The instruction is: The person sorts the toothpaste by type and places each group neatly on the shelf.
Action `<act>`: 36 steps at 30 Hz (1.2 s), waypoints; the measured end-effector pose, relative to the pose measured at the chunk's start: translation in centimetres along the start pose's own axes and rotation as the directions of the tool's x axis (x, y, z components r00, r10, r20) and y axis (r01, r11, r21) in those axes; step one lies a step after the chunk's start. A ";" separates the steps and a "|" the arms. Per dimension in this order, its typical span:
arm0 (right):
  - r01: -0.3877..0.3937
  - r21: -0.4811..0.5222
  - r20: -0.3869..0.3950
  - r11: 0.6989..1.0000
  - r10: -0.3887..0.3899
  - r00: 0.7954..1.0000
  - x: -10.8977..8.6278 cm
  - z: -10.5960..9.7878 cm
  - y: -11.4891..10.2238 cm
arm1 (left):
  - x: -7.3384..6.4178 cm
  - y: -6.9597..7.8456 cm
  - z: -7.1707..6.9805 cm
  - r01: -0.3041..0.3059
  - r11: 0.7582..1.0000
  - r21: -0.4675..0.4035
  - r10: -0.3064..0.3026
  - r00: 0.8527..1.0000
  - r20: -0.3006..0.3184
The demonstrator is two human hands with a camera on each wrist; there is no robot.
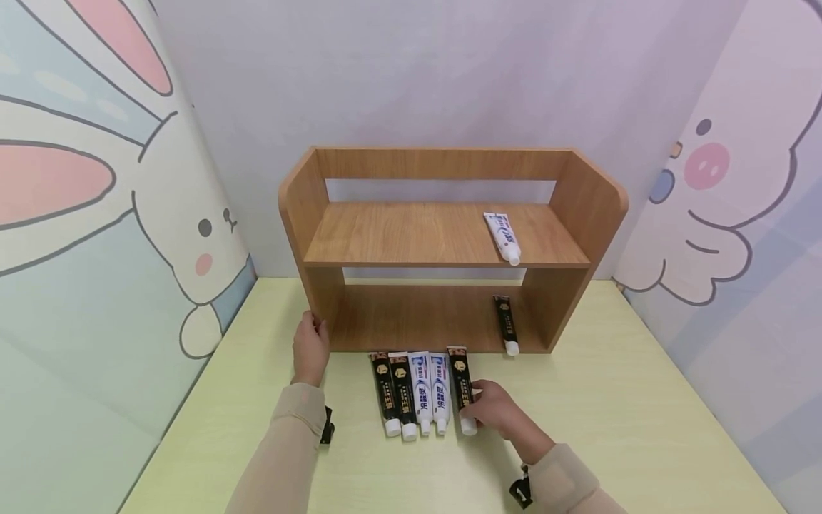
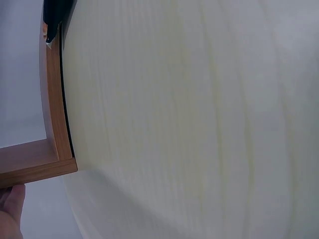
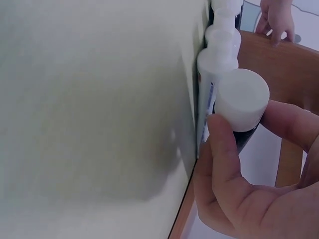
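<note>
My right hand [image 1: 493,408] pinches a black toothpaste tube [image 1: 459,375] near its white cap. In the right wrist view, thumb and fingers sit either side of the cap [image 3: 242,97]. Left of that tube lie two white toothpaste tubes [image 1: 439,385] side by side, then two more black toothpaste tubes [image 1: 384,389], all with caps toward me. My left hand [image 1: 311,350] touches the left side panel of a wooden two-tier shelf [image 1: 411,232]. In the left wrist view, a finger [image 2: 15,201] rests against the panel's outer face.
A white toothpaste tube [image 1: 503,238] lies on the upper tier, right of the middle, its cap at the front edge. Below it, another black tube [image 1: 506,325] lies on the lower tier. The shelf stands on a pale yellow table [image 1: 642,414] against printed cloth walls [image 1: 443,78].
</note>
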State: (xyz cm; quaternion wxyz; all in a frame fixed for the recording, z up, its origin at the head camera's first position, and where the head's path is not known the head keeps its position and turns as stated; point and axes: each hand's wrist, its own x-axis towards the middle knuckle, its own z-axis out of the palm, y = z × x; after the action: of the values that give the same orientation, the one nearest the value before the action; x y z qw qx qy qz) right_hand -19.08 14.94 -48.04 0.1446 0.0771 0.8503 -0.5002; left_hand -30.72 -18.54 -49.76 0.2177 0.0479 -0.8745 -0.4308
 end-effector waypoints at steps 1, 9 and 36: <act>0.002 0.005 -0.001 1.000 -0.002 1.000 0.1 -0.1 -0.1 | 0.0 0.0 0.0 -0.001 1.000 0.000 0.001 1.000 0.001; -0.018 -0.010 -0.032 1.000 0.018 0.999 1.1 -1.1 -1.1 | -0.1 0.1 0.0 -0.003 1.000 -0.003 0.003 1.000 -0.009; -0.010 0.037 -0.089 0.999 0.013 0.996 6.7 -3.1 -2.3 | -0.3 0.2 -0.4 0.018 1.000 -0.015 -0.018 1.000 0.014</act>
State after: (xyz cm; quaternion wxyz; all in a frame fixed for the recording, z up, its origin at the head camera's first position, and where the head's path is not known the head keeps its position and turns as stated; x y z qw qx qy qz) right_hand -26.56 16.46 -46.84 0.1081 0.1069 0.8461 -0.5109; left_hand -30.21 -18.61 -49.47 0.2080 0.0510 -0.8723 -0.4396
